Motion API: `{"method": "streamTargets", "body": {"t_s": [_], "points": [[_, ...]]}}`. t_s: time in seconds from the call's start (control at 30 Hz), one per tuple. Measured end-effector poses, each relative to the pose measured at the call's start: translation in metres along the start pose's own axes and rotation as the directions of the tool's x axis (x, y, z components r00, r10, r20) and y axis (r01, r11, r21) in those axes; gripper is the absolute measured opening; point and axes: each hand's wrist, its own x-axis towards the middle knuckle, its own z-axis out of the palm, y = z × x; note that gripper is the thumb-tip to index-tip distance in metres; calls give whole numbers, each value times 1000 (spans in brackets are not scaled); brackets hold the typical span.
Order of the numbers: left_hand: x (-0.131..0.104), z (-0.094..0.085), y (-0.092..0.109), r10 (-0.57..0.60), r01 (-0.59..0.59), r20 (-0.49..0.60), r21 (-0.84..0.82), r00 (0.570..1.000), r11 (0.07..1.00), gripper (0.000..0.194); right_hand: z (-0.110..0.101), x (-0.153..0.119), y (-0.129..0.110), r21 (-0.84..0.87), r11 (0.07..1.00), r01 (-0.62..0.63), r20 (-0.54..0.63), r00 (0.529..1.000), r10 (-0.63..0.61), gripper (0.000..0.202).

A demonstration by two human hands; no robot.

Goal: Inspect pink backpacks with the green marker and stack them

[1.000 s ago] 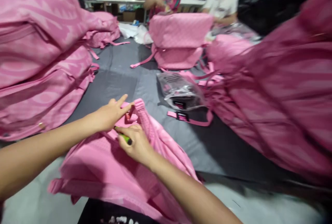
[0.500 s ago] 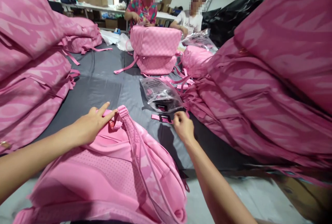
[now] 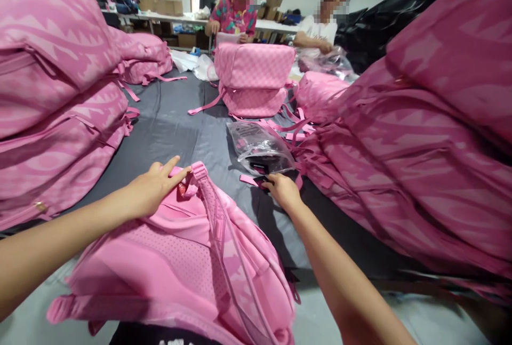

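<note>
A pink backpack [image 3: 176,270] lies in front of me, its padded back and straps facing up. My left hand [image 3: 158,185] rests on its top beside the strap buckle, fingers spread. On the dark table cover, my right hand [image 3: 282,190] has its fingers closed on a small black tag with a pink strip [image 3: 248,179]. Most of the tag is hidden under the fingers. Just beyond that hand lies an open clear plastic bag [image 3: 260,145] with dark and pink tags inside.
Piled pink backpacks stand at the left [image 3: 52,89] and right [image 3: 424,163]. A checked pink backpack [image 3: 256,67] stands mid-table. Beyond it are two people, one handling clear plastic. Boxes [image 3: 168,7] sit on a table behind.
My right hand has moved onto the black tag, and its fingers now cover it. My left hand stays on the backpack. The view has shifted slightly left.
</note>
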Motion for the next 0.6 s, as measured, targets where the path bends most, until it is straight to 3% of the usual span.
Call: {"method": "streamTargets", "body": {"t_s": [0.07,0.13,0.23,0.27,0.33,0.4,0.47,0.6], "points": [[0,2,-1,5,-5,-25,-1,1000,1000,93,-15,-24,-21,67,996,61,24,998,-62,28],[-1,2,0,21,-21,-51,3,998,1000,91,-28,-51,-50,209,954,216,-7,976,-219,33],[-6,1,2,16,-16,-67,-11,998,1000,97,-35,-91,-100,435,732,525,-190,848,-496,26],[-8,0,2,4,-6,-72,-26,997,1000,100,-32,-101,-117,453,687,568,-247,821,-515,22],[-13,-1,2,-22,15,-90,-83,996,996,103,-21,-115,-147,427,695,579,-292,815,-500,16],[-19,1,-2,-41,16,-124,-197,991,980,103,-9,-120,-170,387,730,563,-234,826,-513,15],[-26,7,-8,-62,-7,-179,-363,982,932,99,-2,-118,-185,352,761,544,-100,831,-548,19],[-58,30,-19,-220,-58,-321,-672,921,738,79,-5,-116,-204,245,810,533,83,821,-565,22]]}}
